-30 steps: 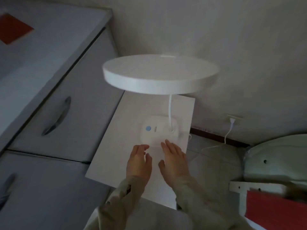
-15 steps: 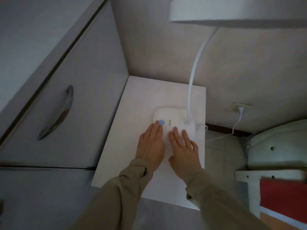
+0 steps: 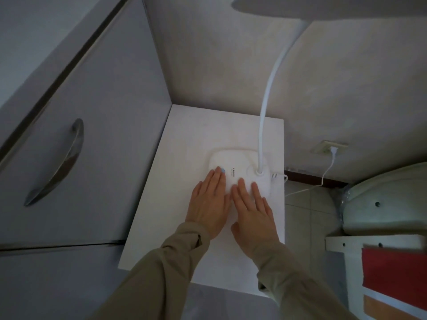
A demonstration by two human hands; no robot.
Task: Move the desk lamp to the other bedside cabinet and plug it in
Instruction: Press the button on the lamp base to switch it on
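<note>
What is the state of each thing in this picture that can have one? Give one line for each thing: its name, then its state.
Desk lamp: upright on the bedside cabinet, apparently unlit.
Plug: in the wall socket.
Cord: slack, running from base to socket.
Drawer: shut.
Left hand: flat, open, fingertips on the lamp's blue button.
Right hand: flat, open, on the base.

Dim, flat, greyish light; soft focus, wide-angle bending at edges.

One desk lamp (image 3: pixel 240 172) on one bedside cabinet (image 3: pixel 184 158), one plug (image 3: pixel 333 150) in one wall socket (image 3: pixel 323 147), one drawer handle (image 3: pixel 57 162), two hands: left hand (image 3: pixel 208 204), right hand (image 3: pixel 254 213).
</note>
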